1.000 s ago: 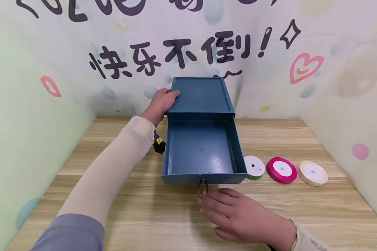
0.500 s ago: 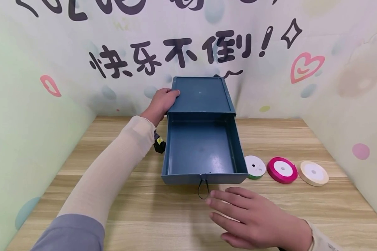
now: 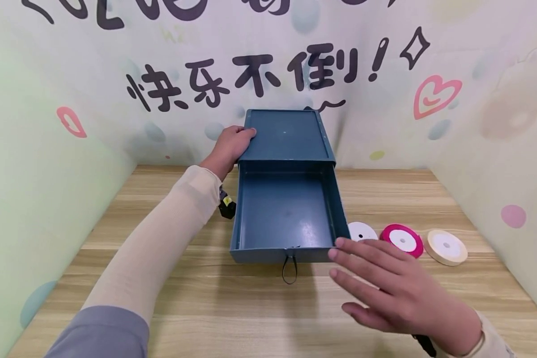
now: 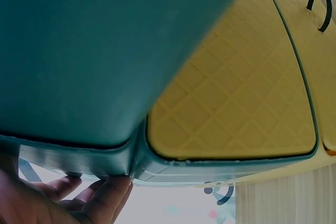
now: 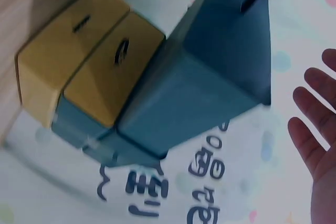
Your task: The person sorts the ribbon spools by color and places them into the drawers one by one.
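The left hand (image 3: 229, 148) grips the cabinet (image 3: 288, 136). The right hand (image 3: 398, 293) is spread and free, the drawer (image 3: 264, 255) to its left.

– Left grip (image 3: 228, 146)?
– Holding the cabinet (image 3: 284, 136) at its left side, thumb (image 3: 250, 133) on top, arm (image 3: 161, 238) stretched forward.
– Right grip (image 3: 396, 288)?
– Near the cabinet's front right, fingers (image 3: 362, 268) spread, holding nothing.

Right hand (image 3: 398, 293) shifted rightward from beside the black loop (image 3: 296, 268), now partly hiding the white spool (image 3: 357, 230) and pink spool (image 3: 402, 240)
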`<state>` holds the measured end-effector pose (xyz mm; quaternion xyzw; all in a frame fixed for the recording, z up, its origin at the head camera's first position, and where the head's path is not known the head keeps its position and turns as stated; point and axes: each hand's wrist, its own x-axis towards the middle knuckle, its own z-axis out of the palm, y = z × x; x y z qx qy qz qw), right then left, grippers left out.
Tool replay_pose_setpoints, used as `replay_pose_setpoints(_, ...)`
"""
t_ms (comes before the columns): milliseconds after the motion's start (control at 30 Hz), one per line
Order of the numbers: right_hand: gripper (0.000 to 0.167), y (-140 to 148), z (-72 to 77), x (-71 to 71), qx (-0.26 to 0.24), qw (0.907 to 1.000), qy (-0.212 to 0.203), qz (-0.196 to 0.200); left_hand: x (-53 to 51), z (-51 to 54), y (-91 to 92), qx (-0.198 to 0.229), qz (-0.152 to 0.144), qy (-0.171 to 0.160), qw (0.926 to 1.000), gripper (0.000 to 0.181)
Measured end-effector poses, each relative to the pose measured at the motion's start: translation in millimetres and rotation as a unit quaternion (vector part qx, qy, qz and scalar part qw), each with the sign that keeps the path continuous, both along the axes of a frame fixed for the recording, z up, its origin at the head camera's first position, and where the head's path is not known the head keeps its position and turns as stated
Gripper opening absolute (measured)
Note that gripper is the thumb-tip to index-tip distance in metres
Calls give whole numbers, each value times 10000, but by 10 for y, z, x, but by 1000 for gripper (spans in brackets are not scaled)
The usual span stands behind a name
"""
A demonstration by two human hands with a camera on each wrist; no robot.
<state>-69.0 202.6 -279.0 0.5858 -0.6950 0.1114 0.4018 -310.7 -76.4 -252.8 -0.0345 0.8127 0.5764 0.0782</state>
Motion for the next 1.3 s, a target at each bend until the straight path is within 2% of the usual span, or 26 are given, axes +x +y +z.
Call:
replay_pose_setpoints(200,39,117,96,-101,-490,9981,279,-254,-2,1,8,-37,3,60,10000,57)
replay_pose_setpoints(400,43,276,142,-145,-638,9933,462,-842,-11,7,17,-58,-11,70,10000,57)
replay_pose_setpoints(667,56,509,135,-226,-538,9834,57,-1730,-18,12,6,-63,7,85,9999,57)
replay_pose_setpoints(933,67,896,13,-357,-335,9692,-352,-2416,-19,11,12,-7,8,81,10000,56)
replay_pose_setpoints(1100,71,1160,-127,-455,-494,9542,-584,-2893,-19,9,15,-33,6,105,9999,56)
replay_pose_setpoints(1300,76,1495,-299,-567,-424,9346,-1058,-3370,-5,0,5,-20,16,86,10000,57)
